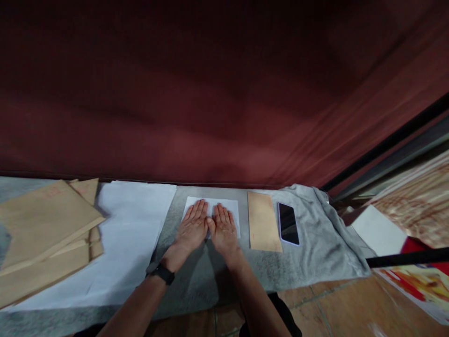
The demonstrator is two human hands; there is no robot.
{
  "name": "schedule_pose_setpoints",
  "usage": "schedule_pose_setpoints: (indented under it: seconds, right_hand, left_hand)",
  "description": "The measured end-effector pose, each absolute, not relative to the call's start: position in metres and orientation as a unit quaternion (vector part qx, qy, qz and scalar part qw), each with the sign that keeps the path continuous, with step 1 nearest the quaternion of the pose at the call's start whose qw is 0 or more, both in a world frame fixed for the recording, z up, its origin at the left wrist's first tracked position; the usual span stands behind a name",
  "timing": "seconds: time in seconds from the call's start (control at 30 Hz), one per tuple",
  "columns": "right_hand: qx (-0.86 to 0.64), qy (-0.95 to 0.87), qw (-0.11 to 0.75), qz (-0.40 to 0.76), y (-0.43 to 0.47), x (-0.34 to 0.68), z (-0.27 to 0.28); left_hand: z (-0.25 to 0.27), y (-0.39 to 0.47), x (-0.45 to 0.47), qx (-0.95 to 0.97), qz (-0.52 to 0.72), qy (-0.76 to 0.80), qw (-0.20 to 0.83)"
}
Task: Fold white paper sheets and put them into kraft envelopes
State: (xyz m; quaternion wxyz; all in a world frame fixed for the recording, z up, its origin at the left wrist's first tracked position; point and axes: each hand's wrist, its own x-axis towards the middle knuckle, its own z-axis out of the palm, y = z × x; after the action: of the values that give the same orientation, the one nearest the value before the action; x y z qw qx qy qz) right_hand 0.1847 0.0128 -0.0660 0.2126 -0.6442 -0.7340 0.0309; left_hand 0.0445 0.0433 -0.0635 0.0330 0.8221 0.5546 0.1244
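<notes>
Across the grey cloth (257, 269), your left hand (191, 229) and right hand (223, 233) lie flat, gripping nothing, on white paper (211, 206) at twelve o'clock — seemingly folded already — with the brown envelope (264, 222) separate at its three o'clock.

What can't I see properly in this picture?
Head view:
Parts of the small white paper: under the left hand and right hand.
Brown paper pile: cut off by the left edge.
Big white sheets: partly covered by that pile.
Lone brown sheet: any writing is too blurred to read.
</notes>
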Motion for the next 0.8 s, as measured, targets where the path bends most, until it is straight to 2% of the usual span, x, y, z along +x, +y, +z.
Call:
schedule_pose_setpoints:
  seconds: [0.63, 0.8]
  right_hand:
    - [-0.721, -0.668, 0.173, -0.064, 0.011, 0.208, -0.073]
    - [-0.745, -0.642, 0.174, -0.053, 0.012, 0.208, -0.072]
  left_hand:
    - [-0.061, 0.048, 0.035, 0.739, 0.119, 0.664, -0.005]
    - [-0.061, 0.048, 0.035, 0.712, 0.131, 0.689, -0.019]
